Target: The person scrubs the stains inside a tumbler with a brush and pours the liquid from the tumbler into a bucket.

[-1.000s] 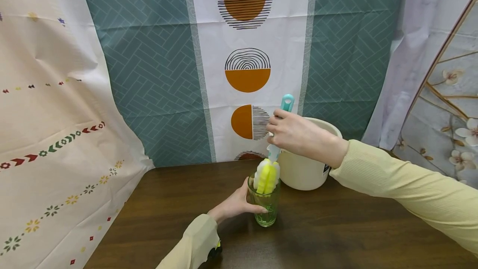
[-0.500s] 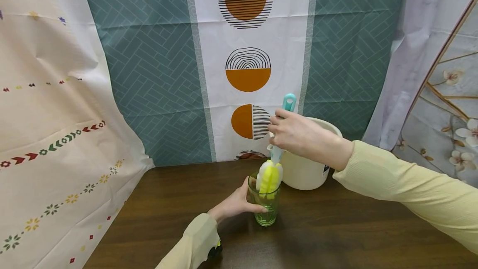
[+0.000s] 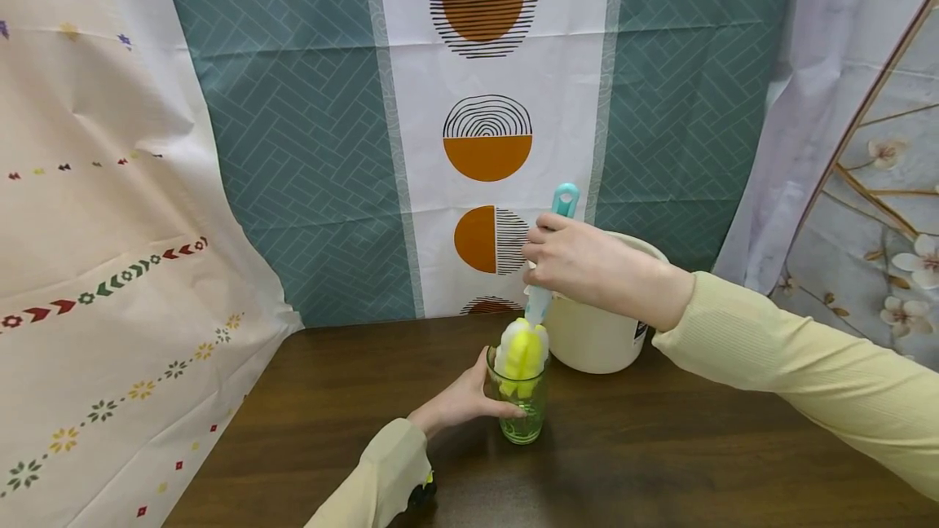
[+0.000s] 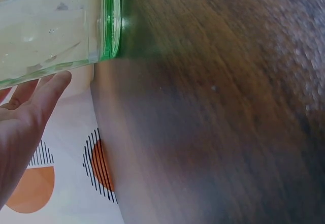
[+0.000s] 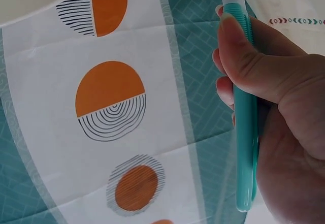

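Observation:
In the head view a green drinking glass (image 3: 522, 422) stands upright on the table, and my left hand (image 3: 467, 402) grips its side with the thumb across the front. The left wrist view shows the base of the glass (image 4: 109, 21) close up. My right hand (image 3: 579, 263) holds a bottle brush by its turquoise handle (image 3: 565, 200). The brush's yellow and white sponge head (image 3: 524, 353) is partly inside the glass, its top above the rim. In the right wrist view, thumb and fingers wrap round the turquoise handle (image 5: 246, 132).
A cream bucket (image 3: 597, 341) stands behind the glass, partly hidden by my right hand. The dark wooden table (image 3: 352, 381) reaches back to a hanging teal and white cloth (image 3: 308, 186). A patterned cream cloth (image 3: 110, 267) borders the left side.
The sponge head first shifts slightly right, then back left and a little lower in the glass. My right hand moves slightly with it. My left hand and the glass stay put.

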Tool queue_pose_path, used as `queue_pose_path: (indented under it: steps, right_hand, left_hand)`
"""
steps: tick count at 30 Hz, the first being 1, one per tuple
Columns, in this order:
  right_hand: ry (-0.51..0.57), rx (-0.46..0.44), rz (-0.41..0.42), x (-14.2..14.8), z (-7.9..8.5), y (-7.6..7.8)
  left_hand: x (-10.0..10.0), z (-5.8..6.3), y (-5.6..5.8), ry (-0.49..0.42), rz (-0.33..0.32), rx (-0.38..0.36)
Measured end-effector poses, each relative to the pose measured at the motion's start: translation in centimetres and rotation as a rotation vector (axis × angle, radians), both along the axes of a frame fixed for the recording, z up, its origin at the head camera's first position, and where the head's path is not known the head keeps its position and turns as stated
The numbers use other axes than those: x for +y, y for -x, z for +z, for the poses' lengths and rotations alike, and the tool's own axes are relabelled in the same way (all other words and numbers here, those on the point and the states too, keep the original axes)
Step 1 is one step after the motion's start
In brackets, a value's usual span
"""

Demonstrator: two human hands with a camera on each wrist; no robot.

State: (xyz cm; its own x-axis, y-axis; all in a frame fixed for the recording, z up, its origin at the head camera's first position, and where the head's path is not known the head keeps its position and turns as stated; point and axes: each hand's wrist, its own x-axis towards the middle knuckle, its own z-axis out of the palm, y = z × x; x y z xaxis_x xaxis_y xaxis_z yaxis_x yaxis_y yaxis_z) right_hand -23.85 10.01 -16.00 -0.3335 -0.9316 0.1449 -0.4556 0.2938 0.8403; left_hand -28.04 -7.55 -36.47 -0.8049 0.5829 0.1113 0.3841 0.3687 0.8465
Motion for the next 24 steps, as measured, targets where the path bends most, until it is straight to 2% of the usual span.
queue_pose_path:
  steps: [7, 13, 17, 24]
  right_hand:
    - [0.008, 0.012, -0.007, -0.1, 0.1, 0.1]
    - [0.033, 0.015, -0.014, -0.2, 0.9, -1.2]
    - [0.044, 0.028, -0.030, -0.1, 0.9, -1.1]
    - [0.033, 0.057, -0.052, -0.2, 1.1, -1.4]
  left_hand:
    - [0.0, 0.1, 0.1, -0.014, -0.024, -0.008]
    - [0.1, 0.0, 0.2, -0.056, -0.055, 0.003]
    - [0.1, -0.7, 0.6, -0.044, -0.046, 0.012]
    - [0.0, -2.4, 2.2, -0.035, -0.039, 0.026]
